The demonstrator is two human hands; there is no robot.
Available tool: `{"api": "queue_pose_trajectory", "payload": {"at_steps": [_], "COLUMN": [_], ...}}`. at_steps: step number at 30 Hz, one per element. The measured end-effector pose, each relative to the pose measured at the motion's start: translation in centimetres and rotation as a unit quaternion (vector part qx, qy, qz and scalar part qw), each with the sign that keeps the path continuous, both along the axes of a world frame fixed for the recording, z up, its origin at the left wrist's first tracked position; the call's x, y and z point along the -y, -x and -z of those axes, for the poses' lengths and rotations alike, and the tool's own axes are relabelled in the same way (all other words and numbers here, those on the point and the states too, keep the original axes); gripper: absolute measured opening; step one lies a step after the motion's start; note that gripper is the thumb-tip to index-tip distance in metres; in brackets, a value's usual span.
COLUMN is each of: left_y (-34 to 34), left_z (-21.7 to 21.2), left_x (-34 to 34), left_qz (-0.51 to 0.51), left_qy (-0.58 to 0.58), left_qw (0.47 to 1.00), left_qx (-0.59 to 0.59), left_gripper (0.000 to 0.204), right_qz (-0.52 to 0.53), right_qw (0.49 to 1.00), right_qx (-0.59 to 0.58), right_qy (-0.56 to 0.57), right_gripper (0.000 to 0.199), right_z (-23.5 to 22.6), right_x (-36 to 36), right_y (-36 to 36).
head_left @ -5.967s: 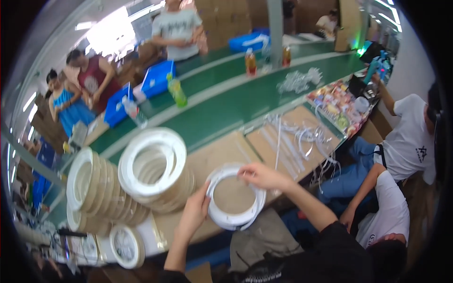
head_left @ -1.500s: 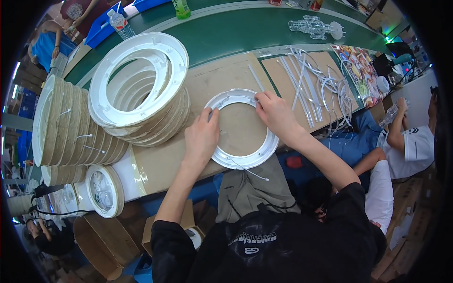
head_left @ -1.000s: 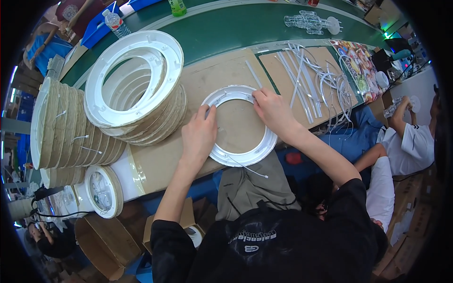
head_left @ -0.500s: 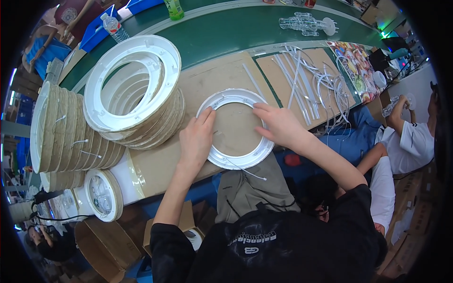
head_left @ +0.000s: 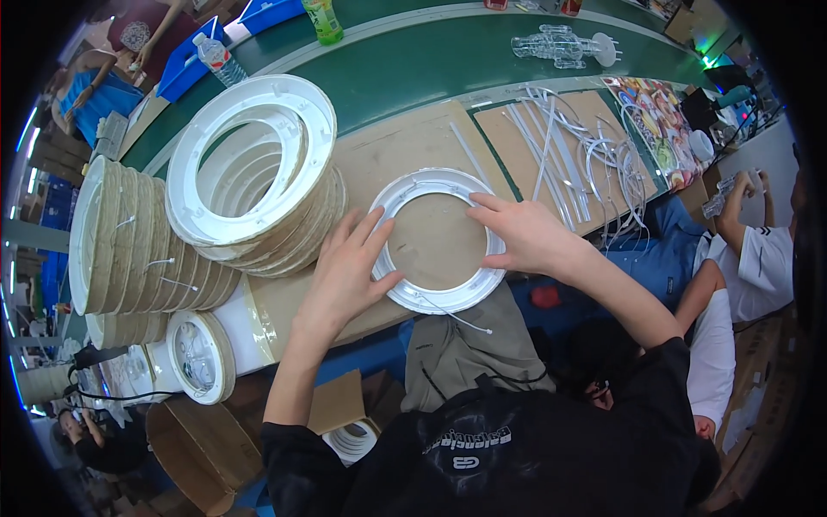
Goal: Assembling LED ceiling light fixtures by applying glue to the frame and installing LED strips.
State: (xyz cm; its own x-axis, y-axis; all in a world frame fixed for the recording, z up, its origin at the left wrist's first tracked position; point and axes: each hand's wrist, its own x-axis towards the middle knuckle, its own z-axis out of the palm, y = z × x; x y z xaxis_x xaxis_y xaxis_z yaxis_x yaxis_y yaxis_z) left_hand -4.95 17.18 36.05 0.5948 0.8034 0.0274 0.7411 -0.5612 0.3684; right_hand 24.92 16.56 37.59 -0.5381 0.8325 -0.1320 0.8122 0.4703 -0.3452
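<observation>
A flat white ring (head_left: 412, 291), likely a lamp frame, lies on the brown board in front of me, its near edge over my lap. A thin white lead (head_left: 461, 320) with a small plug hangs from its near side. My left hand (head_left: 343, 271) is open at the ring's left side, fingers spread and fingertips at the rim. On the opposite side, my right hand (head_left: 538, 237) grips the ring, with bent fingers on its upper right and the thumb at its lower right. Parts of the rim are hidden under both hands.
Stacked white-and-beige rings (head_left: 250, 164) stand at the left, beside another leaning stack (head_left: 129, 233). Clear strips and white cables (head_left: 560, 164) lie on a board at the right. Beyond are a bottle (head_left: 220, 60) and a clear lamp part (head_left: 564, 46). A co-worker (head_left: 749, 241) sits at the right.
My left hand has spread its fingers, and its thumb has come out toward the ring's lower left. The right hand has stayed on the right side. The whole view has shifted slightly.
</observation>
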Motion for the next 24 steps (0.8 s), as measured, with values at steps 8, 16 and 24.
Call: {"api": "queue_pose_trajectory", "payload": {"at_steps": [8, 16, 24], "left_y": [-1.7, -2.3, -2.6], "left_z": [0.7, 1.0, 0.9], "left_x": [-0.9, -1.4, -1.5], "left_qz": [0.027, 0.028, 0.028], "left_qy": [0.016, 0.052, 0.065], "left_qw": [0.995, 0.990, 0.987], "left_qx": [-0.091, -0.129, -0.144], "left_gripper": [0.098, 0.115, 0.112], "right_qz": [-0.007, -0.022, -0.019], "right_qw": [0.999, 0.999, 0.995], "right_qx": [0.045, 0.029, 0.091], "right_qy": [0.020, 0.013, 0.018], "right_gripper": [0.077, 0.081, 0.082], "right_z": [0.4, 0.3, 1.1], "right_x": [-0.6, 0.0, -0.2], "right_y": [0.4, 1.4, 2.2]}}
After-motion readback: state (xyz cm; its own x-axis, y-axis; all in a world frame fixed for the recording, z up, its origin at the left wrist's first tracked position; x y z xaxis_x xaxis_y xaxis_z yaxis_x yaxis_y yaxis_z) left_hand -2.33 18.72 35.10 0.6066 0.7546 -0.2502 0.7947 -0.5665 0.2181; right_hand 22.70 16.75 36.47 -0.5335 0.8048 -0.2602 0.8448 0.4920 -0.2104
